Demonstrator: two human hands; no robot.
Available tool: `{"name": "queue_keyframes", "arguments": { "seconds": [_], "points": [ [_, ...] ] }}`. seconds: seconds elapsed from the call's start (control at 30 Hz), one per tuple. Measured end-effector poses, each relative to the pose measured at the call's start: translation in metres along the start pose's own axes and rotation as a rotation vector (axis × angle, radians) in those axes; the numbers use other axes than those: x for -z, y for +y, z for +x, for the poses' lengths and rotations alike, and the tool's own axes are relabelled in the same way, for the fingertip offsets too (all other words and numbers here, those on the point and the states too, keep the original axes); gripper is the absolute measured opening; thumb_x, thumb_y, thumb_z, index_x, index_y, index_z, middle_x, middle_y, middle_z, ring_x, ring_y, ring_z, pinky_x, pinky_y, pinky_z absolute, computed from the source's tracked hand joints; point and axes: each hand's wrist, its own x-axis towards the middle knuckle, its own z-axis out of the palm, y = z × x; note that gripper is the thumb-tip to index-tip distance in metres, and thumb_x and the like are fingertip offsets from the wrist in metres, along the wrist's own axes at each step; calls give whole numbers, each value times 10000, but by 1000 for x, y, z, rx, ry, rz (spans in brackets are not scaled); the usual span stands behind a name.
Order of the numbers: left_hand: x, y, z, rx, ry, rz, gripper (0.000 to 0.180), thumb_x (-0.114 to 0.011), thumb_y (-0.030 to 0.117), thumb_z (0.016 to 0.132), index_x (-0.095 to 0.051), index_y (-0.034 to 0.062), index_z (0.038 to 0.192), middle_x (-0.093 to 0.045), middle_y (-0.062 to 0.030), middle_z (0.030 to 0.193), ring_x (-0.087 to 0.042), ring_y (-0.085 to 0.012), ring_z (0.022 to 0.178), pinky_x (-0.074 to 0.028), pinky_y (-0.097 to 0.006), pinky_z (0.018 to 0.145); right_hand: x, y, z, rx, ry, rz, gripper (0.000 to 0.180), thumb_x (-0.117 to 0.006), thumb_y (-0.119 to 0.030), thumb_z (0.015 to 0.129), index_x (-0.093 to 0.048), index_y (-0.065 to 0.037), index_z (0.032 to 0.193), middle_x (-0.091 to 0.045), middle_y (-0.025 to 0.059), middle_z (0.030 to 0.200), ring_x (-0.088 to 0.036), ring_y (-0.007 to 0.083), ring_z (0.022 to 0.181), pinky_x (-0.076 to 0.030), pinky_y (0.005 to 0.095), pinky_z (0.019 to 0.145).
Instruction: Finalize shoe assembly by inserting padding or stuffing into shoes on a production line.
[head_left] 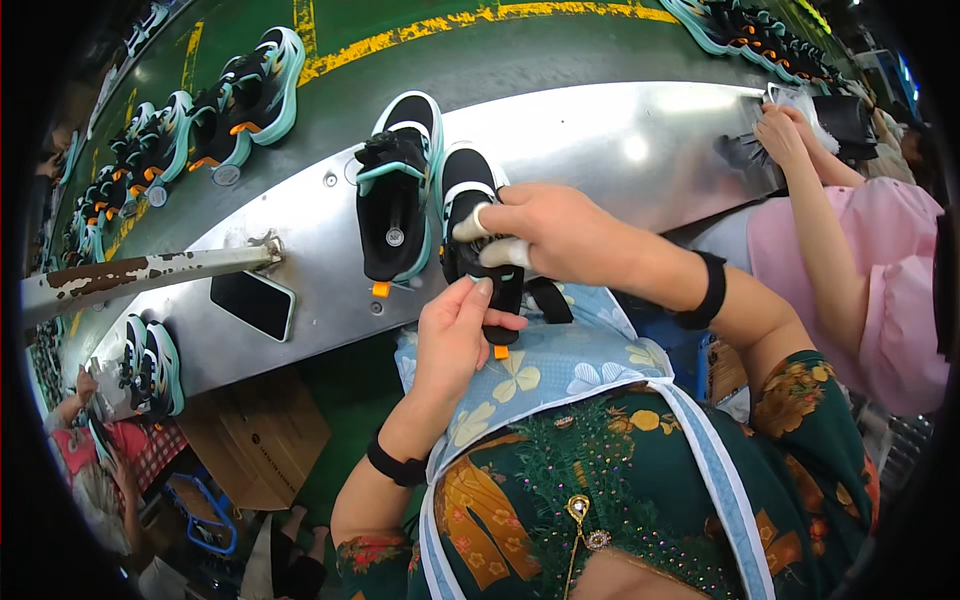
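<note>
A black, white and teal sneaker [472, 172] lies on the metal bench edge, toe pointing away and heel toward my apron. My left hand [452, 328] is closed at its collar, thumb and finger pinched together near a small teal bit. From the right, my right hand [565, 238] reaches over the sneaker; pale finger cots cover two fingertips, which curl onto its lacing area. What lies under these fingertips is partly hidden. Just left stands the matching sneaker [398, 190], untouched, with its opening facing me and an orange tab at the heel.
A phone [254, 304] lies on the bench [330, 235] beside a chipped metal bar [150, 270]. Sneakers [255, 90] line the green conveyor beyond. At right, a co-worker in pink [845, 270] handles black and white material. Below left are another pair [155, 365] and a cardboard box [255, 435].
</note>
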Motion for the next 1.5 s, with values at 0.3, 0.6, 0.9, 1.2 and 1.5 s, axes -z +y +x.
{"name": "queue_keyframes", "arguments": {
  "seconds": [0.3,0.6,0.9,1.2,1.5],
  "points": [
    [-2,-4,5,12,-12,-11,263,-452,247,1013,-592,26,987,-705,-144,781,-370,-34,368,-283,-187,353,-4,5,-4,-22,44,97,282,-753,-222,753,-661,-72,974,-576,120,715,-595,315,676,-467,402,605],
    [-5,-2,7,35,-19,-11,270,-446,252,1013,-594,27,995,-706,-154,808,-390,-36,384,-298,-182,365,9,4,-7,-100,-66,137,302,-744,-218,762,-650,-68,1006,-582,123,745,-596,323,716,-462,406,615],
    [-6,7,-2,77,-2,-103,324,-442,295,1015,-578,11,1093,-701,-165,874,-485,-68,468,-353,-187,405,7,2,-4,-86,-11,6,290,-733,-188,771,-654,-76,1027,-580,124,741,-599,324,758,-473,415,681],
    [3,4,-1,71,-85,-107,389,-448,317,1012,-552,-34,1145,-666,-170,1006,-671,-156,775,-425,-200,469,0,0,-5,-129,20,69,323,-737,-232,790,-658,-35,1033,-660,149,887,-642,321,845,-498,383,735],
    [64,46,-7,-772,708,563,213,-493,106,981,-636,-6,1092,-648,-46,942,-596,-83,674,-434,-202,570,28,-7,-23,-255,-69,36,749,-797,-300,749,-467,-154,1405,-513,155,906,-552,310,810,-456,385,742]
  ]
}}
